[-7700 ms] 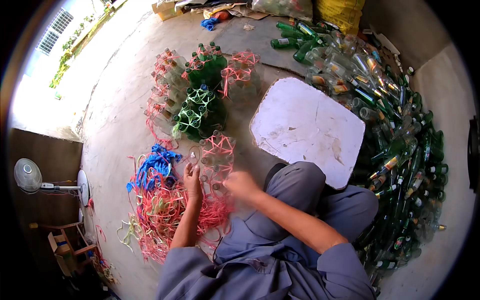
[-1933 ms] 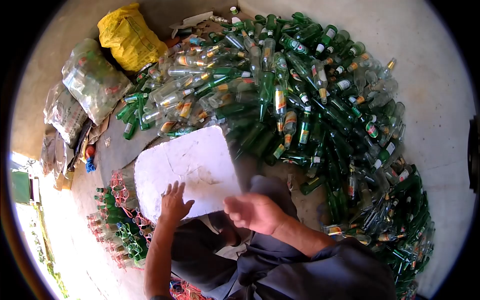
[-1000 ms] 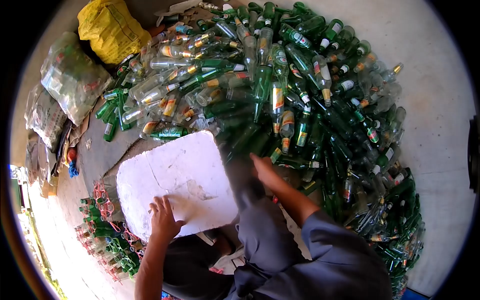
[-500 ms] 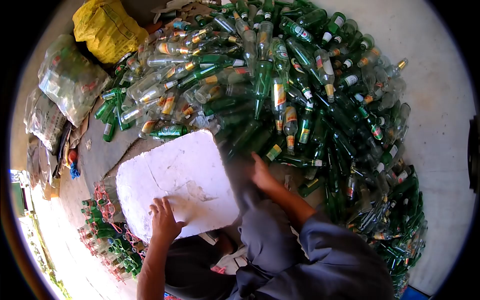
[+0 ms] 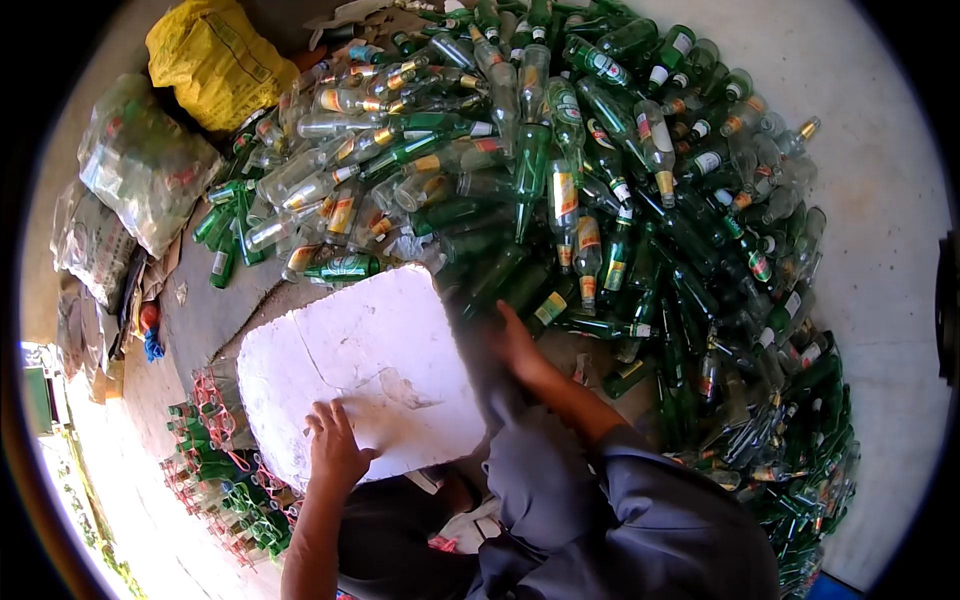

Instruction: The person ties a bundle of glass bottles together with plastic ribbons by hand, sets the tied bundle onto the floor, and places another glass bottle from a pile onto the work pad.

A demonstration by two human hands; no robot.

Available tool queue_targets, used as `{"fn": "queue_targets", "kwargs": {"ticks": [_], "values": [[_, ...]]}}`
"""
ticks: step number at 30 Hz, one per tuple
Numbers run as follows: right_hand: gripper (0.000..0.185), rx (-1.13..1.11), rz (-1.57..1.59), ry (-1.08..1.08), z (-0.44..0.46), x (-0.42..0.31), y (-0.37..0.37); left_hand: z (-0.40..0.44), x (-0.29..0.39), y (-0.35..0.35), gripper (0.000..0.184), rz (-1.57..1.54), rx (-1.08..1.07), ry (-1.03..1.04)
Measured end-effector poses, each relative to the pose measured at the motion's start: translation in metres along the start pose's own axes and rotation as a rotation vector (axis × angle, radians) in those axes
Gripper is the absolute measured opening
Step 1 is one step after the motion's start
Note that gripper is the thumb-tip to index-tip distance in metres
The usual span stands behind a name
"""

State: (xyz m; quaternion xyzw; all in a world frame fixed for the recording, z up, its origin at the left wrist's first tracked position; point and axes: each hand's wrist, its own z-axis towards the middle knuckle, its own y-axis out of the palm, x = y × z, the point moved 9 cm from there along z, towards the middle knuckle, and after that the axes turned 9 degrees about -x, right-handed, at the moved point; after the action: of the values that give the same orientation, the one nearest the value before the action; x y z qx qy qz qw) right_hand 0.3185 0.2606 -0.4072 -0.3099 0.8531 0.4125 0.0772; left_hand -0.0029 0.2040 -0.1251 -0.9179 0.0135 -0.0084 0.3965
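A white slab, like a foam board (image 5: pixel 350 345), lies tilted before my knees, cracked and scuffed across its face. My left hand (image 5: pixel 338 445) rests on its lower part with the fingers spread and nothing gripped. Past the slab's right edge, my right hand (image 5: pixel 514 345) is near the loose bottles; its fingers are dark and smeared, so their hold is hidden. Closest to that hand are a green bottle (image 5: pixel 497 280) and a green bottle with a yellow label (image 5: pixel 550 308).
A large heap of green and clear glass bottles (image 5: pixel 600 150) spreads ahead and to the right. Bottles bundled in red netting (image 5: pixel 210 410) stand at left. A yellow sack (image 5: pixel 215 60) and a clear plastic bag of bottles (image 5: pixel 145 165) sit at upper left, near a wall.
The whole view has shifted slightly right and down. My left hand stays on the slab, and my right hand stays beside the bottles, still blurred.
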Motion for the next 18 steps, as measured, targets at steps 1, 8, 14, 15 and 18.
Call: {"fn": "queue_targets", "kwargs": {"ticks": [1, 8, 14, 15, 18], "values": [[0.044, 0.001, 0.006, 0.021, -0.005, -0.001, 0.004, 0.0, 0.001, -0.001, 0.111, -0.002, 0.0, 0.001], [0.038, -0.029, -0.167, -0.063, -0.07, -0.018, 0.056, 0.002, -0.005, 0.005, 0.117, -0.022, 0.086, 0.019], [0.037, -0.031, -0.004, -0.037, -0.074, -0.011, 0.042, -0.001, 0.0, -0.003, 0.11, -0.027, 0.017, 0.0], [0.039, -0.041, -0.085, -0.097, -0.078, -0.015, 0.041, -0.002, 0.0, -0.004, 0.11, -0.028, 0.018, -0.004], [0.048, -0.15, -0.51, -0.404, -0.09, -0.027, 0.032, -0.003, 0.003, -0.006, 0.11, -0.023, 0.027, -0.009]]}}
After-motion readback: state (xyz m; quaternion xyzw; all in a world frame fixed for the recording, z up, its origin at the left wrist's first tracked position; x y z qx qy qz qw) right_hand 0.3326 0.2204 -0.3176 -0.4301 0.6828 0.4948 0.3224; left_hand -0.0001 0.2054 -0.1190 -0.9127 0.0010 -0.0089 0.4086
